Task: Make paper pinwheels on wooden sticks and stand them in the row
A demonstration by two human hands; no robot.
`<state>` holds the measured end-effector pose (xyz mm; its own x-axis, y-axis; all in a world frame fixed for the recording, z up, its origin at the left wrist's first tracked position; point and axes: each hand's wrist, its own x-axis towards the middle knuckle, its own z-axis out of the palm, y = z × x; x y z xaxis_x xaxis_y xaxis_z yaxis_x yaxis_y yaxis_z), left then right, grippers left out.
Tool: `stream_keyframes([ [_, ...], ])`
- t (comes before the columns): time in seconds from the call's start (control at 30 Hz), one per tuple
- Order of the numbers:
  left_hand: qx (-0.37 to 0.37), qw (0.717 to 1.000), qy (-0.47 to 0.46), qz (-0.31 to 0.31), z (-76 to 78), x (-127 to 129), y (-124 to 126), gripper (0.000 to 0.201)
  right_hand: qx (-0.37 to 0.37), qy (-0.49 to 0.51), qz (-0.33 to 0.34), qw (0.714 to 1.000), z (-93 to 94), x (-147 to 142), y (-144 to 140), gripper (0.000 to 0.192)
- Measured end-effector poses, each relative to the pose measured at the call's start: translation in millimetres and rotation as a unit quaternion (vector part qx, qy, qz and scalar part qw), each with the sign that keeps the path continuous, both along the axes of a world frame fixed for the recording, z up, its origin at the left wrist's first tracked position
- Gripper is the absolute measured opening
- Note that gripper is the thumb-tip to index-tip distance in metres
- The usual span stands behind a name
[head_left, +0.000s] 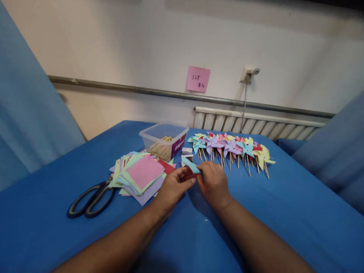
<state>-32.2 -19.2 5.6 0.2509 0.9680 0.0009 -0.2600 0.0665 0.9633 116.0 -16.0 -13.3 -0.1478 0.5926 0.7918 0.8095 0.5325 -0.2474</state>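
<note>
Both hands meet around a folded piece of light blue paper (190, 164) above the middle of the table. My right hand (214, 182) is closed on the paper's right end, fingers curled. My left hand (174, 186) pinches it from the left, the thumb in front and the fingers partly behind. Whatever else sits inside the right fist is hidden. Just left of my left hand lies a loose pile of coloured square paper sheets (145, 172), pink on top. Behind the hands are small white boxes (187, 151).
Black-handled scissors (92, 199) lie at the left, their blades under the papers. A clear plastic tub (152, 138) holds wooden sticks (160, 148). Several finished paper pinwheels (230, 146) lie at the back right on the blue tablecloth (284, 212). A radiator (222, 121) stands behind.
</note>
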Motion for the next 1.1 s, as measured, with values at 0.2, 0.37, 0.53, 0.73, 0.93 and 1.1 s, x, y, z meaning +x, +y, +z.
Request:
stream_keyframes([
  [0.2,-0.02,0.997,-0.073,0.004,-0.4,-2.4,1.7,0.032,-0.002,-0.071,-0.007,0.997,2.7,-12.7,-7.8,0.022],
  [0.37,-0.052,0.991,-0.113,0.042,-0.9,-6.8,7.3,0.024,-0.06,-0.089,0.02,0.994,5.4,-20.0,-17.1,0.038],
  [0.53,-0.094,0.985,-0.08,0.116,-2.8,-9.9,10.6,0.024,-0.089,-0.088,0.083,0.989,6.8,-19.7,-24.2,0.035],
  [0.73,-0.116,0.988,-0.058,0.08,-7.9,-6.8,8.7,0.022,0.008,0.077,0.105,0.991,18.0,-10.7,-19.8,0.022],
  [0.93,-0.117,0.989,0.086,0.032,-18.4,-6.9,10.2,0.014,-0.052,-0.017,0.056,0.997,87.2,-39.6,68.5,0.022],
  [1.1,-0.109,0.984,0.139,-0.005,-14.7,-9.6,9.9,0.016,-0.325,-0.278,0.019,0.904,129.4,-90.8,160.9,0.031],
])
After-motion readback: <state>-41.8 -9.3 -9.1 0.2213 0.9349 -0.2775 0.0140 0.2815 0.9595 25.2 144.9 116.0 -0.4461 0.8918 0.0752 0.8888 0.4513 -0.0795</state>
